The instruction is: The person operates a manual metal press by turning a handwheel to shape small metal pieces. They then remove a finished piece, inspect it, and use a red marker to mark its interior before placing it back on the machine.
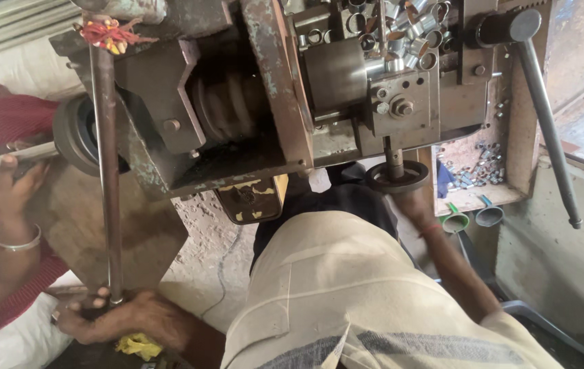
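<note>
The left hand (111, 316) closes its grip around the lower end of a long steel bar (104, 171) that runs up beside the machine (251, 89). The right hand (411, 201) grasps the small round handwheel (397, 177) below the machine's front. Short metal tubes (401, 34) lie heaped on top. Another person's hand (13, 188) holds a rod (32, 154) at the left.

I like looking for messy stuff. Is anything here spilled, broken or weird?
Yes. Short shiny metal rings lie jumbled in a heap on top of the grey lathe-like machine, and more small ones are scattered in the worn wooden tray at its right. The machine's paint is chipped and rusty. A red and yellow thread tassel is tied at its top.
</note>
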